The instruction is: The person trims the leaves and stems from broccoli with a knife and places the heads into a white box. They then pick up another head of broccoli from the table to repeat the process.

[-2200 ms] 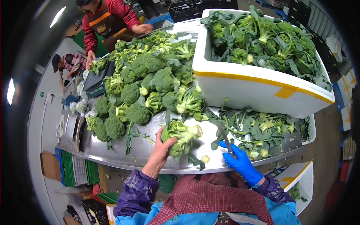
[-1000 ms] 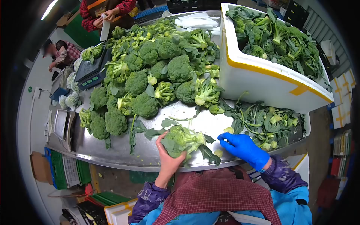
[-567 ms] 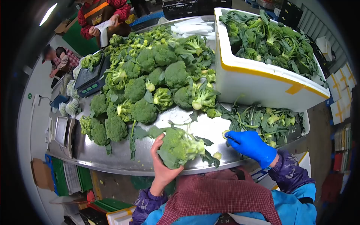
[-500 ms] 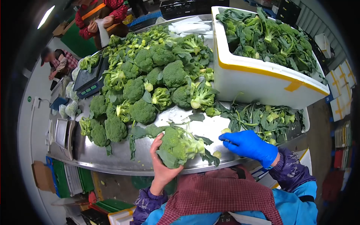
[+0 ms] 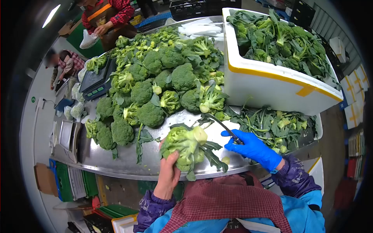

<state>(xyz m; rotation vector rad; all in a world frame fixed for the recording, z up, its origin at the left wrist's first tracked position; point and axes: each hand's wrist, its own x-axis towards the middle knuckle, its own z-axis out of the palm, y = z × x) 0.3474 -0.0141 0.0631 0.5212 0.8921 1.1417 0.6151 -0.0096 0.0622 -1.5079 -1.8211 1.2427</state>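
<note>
My left hand [image 5: 168, 174], bare, is closed around a broccoli head [image 5: 183, 149] just above the near edge of the metal table [image 5: 128, 161]. Its pale cut stem points up and right, and leaves trail from it. To the right, my right hand [image 5: 254, 149] in a blue glove grips a knife [image 5: 222, 125]; the dark, narrow blade slants up and left, apart from the stem. Beyond my hands lies a large heap of broccoli [image 5: 151, 87]. A small pale stem slice [image 5: 225, 159] rests on the table between my hands.
A white foam box [image 5: 279, 87] full of leafy broccoli stands at the right. Trimmed leaves [image 5: 268, 126] lie in front of it. A scale [image 5: 95, 83] sits at the left. Two people work across the table, one holding a white net sleeve [image 5: 88, 40].
My left hand has turned the broccoli so its stem points upward. The knife now shows in my right hand. The person at the top left has moved the white net sleeve leftward.
</note>
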